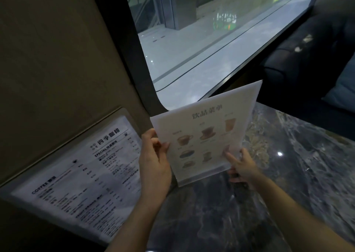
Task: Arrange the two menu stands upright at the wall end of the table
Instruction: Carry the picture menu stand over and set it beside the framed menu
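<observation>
A clear acrylic menu stand with drink pictures point(207, 130) is held above the dark marble table point(288, 165), tilted with its top toward the window. My left hand point(154, 161) grips its left edge. My right hand point(241, 167) holds its lower right corner, fingers on the front face. A second menu stand with black text point(80, 176) leans against the beige wall point(57, 59) at the left, at the table's wall end.
A large window point(201, 40) with a dark frame runs behind the table. A dark sofa point(307, 50) with a blue cushion point(343, 86) sits at the far right, beyond the table's edge.
</observation>
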A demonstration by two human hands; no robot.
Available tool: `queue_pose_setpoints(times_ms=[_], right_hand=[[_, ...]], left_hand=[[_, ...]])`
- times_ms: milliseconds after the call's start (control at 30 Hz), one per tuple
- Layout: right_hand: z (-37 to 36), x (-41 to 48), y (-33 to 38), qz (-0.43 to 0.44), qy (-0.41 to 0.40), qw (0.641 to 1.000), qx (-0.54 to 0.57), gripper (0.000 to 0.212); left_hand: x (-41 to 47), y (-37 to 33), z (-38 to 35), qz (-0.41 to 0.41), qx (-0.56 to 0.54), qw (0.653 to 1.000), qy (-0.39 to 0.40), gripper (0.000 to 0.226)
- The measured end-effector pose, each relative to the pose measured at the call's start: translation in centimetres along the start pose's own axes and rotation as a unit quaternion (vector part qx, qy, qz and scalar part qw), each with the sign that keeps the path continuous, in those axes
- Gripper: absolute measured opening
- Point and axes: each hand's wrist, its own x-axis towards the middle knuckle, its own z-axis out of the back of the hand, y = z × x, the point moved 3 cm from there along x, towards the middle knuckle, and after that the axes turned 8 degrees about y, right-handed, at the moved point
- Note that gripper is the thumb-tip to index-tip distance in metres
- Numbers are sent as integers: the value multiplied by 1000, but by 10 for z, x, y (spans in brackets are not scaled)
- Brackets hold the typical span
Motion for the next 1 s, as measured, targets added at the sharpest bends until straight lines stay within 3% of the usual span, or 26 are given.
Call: queue_pose_setpoints(times_ms=[133, 267, 367, 500, 700, 900, 1000], right_hand=[[-2, 4, 4, 22, -22, 999, -22, 29], [2, 13, 14, 61, -47, 996, -54, 35], [4, 22, 21, 111, -47, 990, -73, 53], [-2, 28, 32, 140, -31, 987, -70, 34], [-18, 35, 42, 130, 1, 990, -46, 37], [-30, 31, 41, 102, 23, 994, -7, 59], [-32, 26, 41, 117, 10, 993, 18, 65]], left_hand=[[-4, 2, 4, 1, 8, 1000, -10, 42], [-4, -2, 7, 12, -1, 1000, -27, 42], [-4, -1, 14, 17, 5, 999, -48, 48], [-5, 0, 11, 15, 22, 998, -50, 32], [-3, 0, 4, -13, 39, 998, -56, 30], [-4, -9, 3, -35, 48, 995, -80, 41], [2, -25, 7, -88, 54, 989, -107, 49]])
